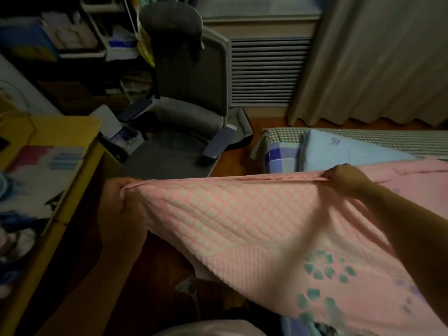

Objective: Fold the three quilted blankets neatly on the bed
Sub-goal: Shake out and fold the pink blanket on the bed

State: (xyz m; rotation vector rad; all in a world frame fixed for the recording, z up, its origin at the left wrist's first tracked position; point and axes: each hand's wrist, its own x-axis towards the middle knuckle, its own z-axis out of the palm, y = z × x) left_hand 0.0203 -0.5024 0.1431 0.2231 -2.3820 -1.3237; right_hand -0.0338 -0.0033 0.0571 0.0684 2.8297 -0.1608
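Now pinching pink blanket (254, 214) edge taut between left hand (118, 202) and right hand (344, 178), keeping layers aligned for folding.

**Narrow floor between desk and bed**

The pink blanket (254, 214), stretched between the left hand (121, 202) and the right hand (344, 178), closes the way ahead. At left the desk (72, 151) stands near. Beyond the blanket the office chair (184, 112) blocks the floor. The blue blanket (344, 151) occupies the bed's far end.
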